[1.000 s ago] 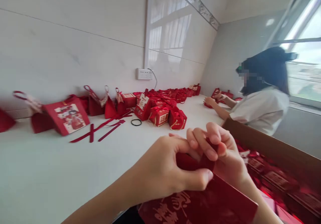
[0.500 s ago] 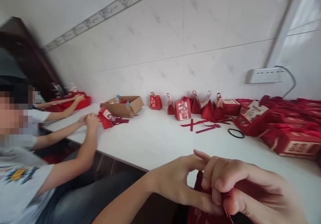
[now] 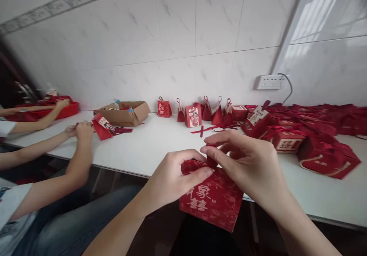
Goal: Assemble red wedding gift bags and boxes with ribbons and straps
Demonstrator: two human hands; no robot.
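A red paper gift box [image 3: 218, 200] with pale printed characters hangs just off the table's front edge, its printed face towards me. My left hand [image 3: 172, 181] pinches the upper left of the box between thumb and fingers. Above its top edge, my right hand [image 3: 249, 160] is closed on a short dark red ribbon [image 3: 211, 161] that stands up from the box. The two hands' fingertips nearly meet there. My fingers partly cover the top of the box, so how the ribbon is fastened cannot be seen.
The white table [image 3: 137, 149] runs along a tiled wall. Finished-looking gift boxes [image 3: 193, 116] and loose ribbon strips [image 3: 205, 130] lie behind my hands, with a heap of red boxes [image 3: 327, 149] at right. Leftward are an open carton [image 3: 134, 114] and a co-worker's hands [image 3: 82, 130] with a red box [image 3: 102, 127].
The gift box has come up into clearer view, its printed face now showing. My hands have shifted left and up in view, and my right hand now grips the ribbon on top. The camera has turned right.
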